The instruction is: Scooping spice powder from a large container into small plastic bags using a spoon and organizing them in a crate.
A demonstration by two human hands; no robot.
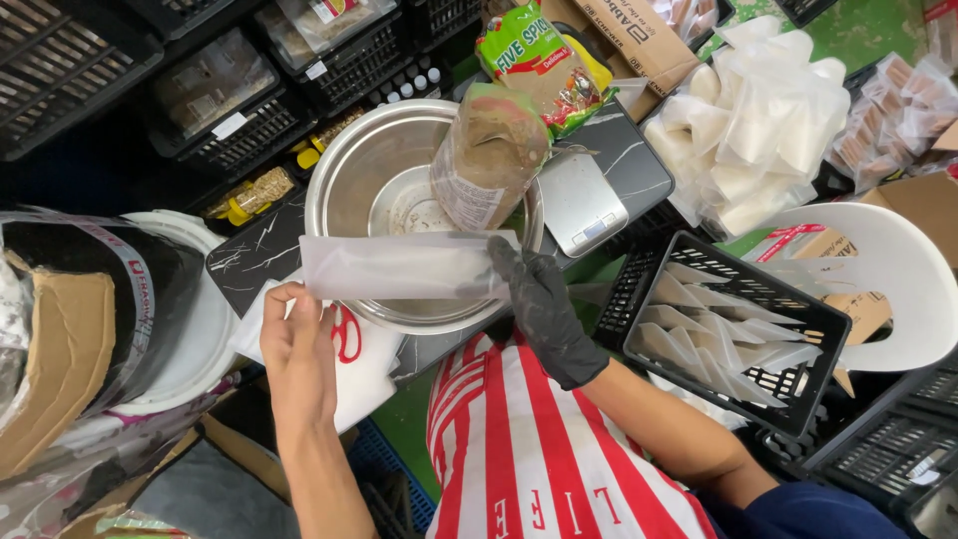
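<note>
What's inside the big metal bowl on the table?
The metal bowl holds a smaller metal dish and a leaning bag of brown powder. The clear pouch between both hands hides its near part.

The right hand (pixel 544 304) wears a black glove, thin and a little shiny, which ends just past the wrist. The left hand (pixel 299 349) is bare, without glove or ring. Below the black glove, an apron (pixel 519 449) with red and white vertical stripes covers the body; beside it shows dark blue cloth (pixel 798 509).
</note>
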